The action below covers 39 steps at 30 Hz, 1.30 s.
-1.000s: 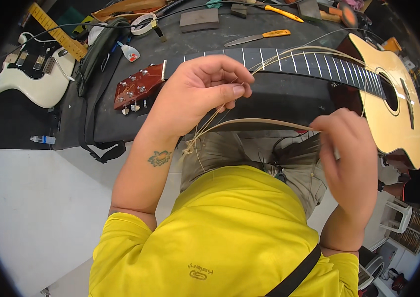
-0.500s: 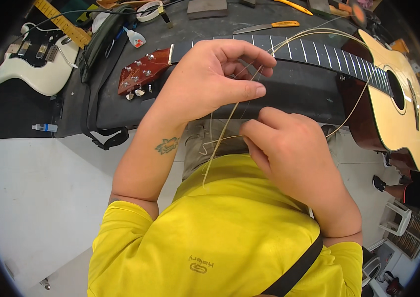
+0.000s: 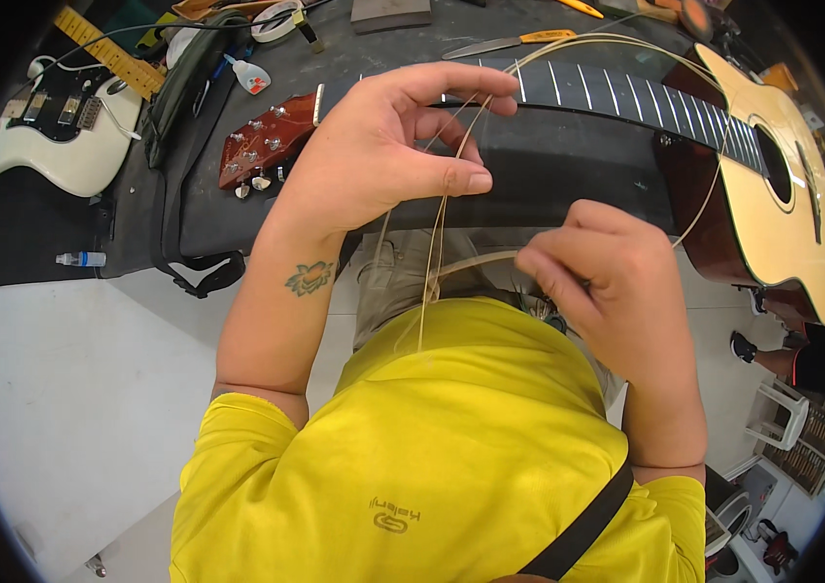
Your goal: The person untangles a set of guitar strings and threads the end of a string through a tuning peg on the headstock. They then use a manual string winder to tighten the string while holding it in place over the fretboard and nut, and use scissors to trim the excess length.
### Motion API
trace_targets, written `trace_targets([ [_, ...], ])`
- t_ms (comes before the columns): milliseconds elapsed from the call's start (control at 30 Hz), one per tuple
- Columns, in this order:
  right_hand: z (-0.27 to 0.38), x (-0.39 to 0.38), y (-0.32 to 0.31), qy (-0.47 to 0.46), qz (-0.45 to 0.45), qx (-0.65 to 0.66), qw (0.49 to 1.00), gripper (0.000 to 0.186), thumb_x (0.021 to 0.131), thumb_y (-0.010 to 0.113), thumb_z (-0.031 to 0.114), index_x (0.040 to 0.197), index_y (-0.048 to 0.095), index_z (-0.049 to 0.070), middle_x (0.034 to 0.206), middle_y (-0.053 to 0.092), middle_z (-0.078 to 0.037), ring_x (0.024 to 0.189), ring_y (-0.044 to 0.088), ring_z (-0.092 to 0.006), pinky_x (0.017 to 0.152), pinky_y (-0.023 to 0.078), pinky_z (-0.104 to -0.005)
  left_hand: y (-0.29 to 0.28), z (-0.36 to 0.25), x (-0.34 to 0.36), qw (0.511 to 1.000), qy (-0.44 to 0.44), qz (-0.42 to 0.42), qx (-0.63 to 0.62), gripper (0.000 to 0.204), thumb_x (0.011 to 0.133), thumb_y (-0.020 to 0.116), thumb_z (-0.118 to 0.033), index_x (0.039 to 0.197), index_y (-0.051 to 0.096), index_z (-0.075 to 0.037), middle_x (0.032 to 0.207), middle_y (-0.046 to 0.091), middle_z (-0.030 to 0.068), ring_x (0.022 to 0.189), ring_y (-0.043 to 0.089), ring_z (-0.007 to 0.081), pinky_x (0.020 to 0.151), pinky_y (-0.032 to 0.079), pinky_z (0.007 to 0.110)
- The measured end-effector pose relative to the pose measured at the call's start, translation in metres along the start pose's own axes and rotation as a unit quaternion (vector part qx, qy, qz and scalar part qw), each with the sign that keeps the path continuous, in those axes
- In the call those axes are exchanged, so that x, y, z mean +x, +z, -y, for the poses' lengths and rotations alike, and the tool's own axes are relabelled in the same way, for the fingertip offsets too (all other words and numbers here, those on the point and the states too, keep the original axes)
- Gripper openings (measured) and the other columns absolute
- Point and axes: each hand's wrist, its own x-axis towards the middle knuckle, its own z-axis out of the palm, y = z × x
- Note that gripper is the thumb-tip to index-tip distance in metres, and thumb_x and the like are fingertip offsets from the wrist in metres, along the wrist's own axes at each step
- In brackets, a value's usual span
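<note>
My left hand [image 3: 403, 141] is raised before the guitar neck, thumb apart from the index finger, other fingers curled with pale strings [image 3: 440, 225] looped over and between them; the strands dangle over my yellow shirt. My right hand [image 3: 595, 267], lower and to the right, is closed in a pinch on the strands, pulling a section sideways. An acoustic guitar [image 3: 790, 260] with pale top, dark fretboard and red-brown headstock [image 3: 259, 144] lies across the black work surface, the strings arching over its neck to the right.
A white electric guitar [image 3: 24, 165], a black strap [image 3: 170, 223], a small glue bottle [image 3: 249, 78], a tape roll [image 3: 272, 29] and a yellow-handled knife [image 3: 544, 36] lie on the black bench [image 3: 383, 47]. Another person's leg [image 3: 777, 360] and a white stool [image 3: 774, 413] are at the right.
My left hand has risen and its thumb has spread from the fingers. My right hand swept left toward it, then shifted slightly back rightward, drawing the strings out.
</note>
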Motion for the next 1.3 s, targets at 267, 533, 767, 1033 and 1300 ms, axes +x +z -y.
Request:
trace_targets([
  [267, -0.008, -0.002, 0.009, 0.01, -0.094, 0.027, 0.995, 0.011, 0.086, 0.085, 0.008, 0.083, 0.076, 0.003, 0.075, 0.063, -0.01, 0.063, 0.064, -0.0306, 0.056, 0.05, -0.04, 0.002, -0.006, -0.003, 1.0, -0.02, 0.011, 0.011, 0.079, 0.082, 0.085, 0.01, 0.156, 0.059, 0.0, 0.147, 0.065, 0.0154, 0.095, 0.066, 0.013, 0.084, 0.062, 0.027],
  [533, -0.011, -0.003, 0.015, 0.005, -0.132, 0.012, 0.991, 0.008, 0.088, 0.083, 0.008, 0.09, 0.076, 0.005, 0.076, 0.068, -0.01, 0.065, 0.067, -0.0317, 0.061, 0.052, -0.0406, 0.005, 0.0, -0.009, 0.997, -0.004, -0.044, -0.064, 0.067, 0.086, 0.083, 0.012, 0.149, 0.063, 0.005, 0.141, 0.066, 0.0162, 0.093, 0.068, 0.0128, 0.076, 0.066, 0.026],
  [767, 0.001, -0.01, 0.024, 0.005, -0.053, -0.065, 0.996, 0.005, 0.093, 0.076, 0.011, 0.096, 0.073, 0.008, 0.07, 0.07, -0.009, 0.063, 0.068, -0.0326, 0.064, 0.053, -0.0421, 0.022, 0.006, -0.012, 0.995, -0.021, -0.092, -0.022, 0.052, 0.086, 0.083, 0.015, 0.135, 0.071, 0.007, 0.135, 0.069, 0.0144, 0.096, 0.074, 0.0132, 0.077, 0.067, 0.026],
  [1033, 0.01, -0.01, 0.013, 0.02, -0.068, -0.145, 0.987, 0.012, 0.082, 0.079, 0.011, 0.081, 0.067, 0.008, 0.066, 0.068, -0.009, 0.062, 0.069, -0.0314, 0.065, 0.054, -0.0419, 0.032, -0.008, -0.015, 0.97, 0.027, -0.12, 0.209, 0.052, 0.082, 0.082, 0.019, 0.131, 0.076, 0.003, 0.134, 0.07, 0.0105, 0.095, 0.075, 0.0111, 0.082, 0.063, 0.023],
  [1300, 0.005, -0.007, 0.009, 0.029, -0.099, -0.137, 0.985, 0.011, 0.08, 0.078, 0.009, 0.078, 0.067, 0.007, 0.065, 0.067, -0.009, 0.062, 0.069, -0.031, 0.063, 0.054, -0.0415, 0.015, -0.004, -0.016, 0.983, 0.018, -0.086, 0.159, 0.054, 0.082, 0.083, 0.017, 0.134, 0.075, 0.004, 0.137, 0.069, 0.0126, 0.09, 0.072, 0.0101, 0.081, 0.062, 0.022],
])
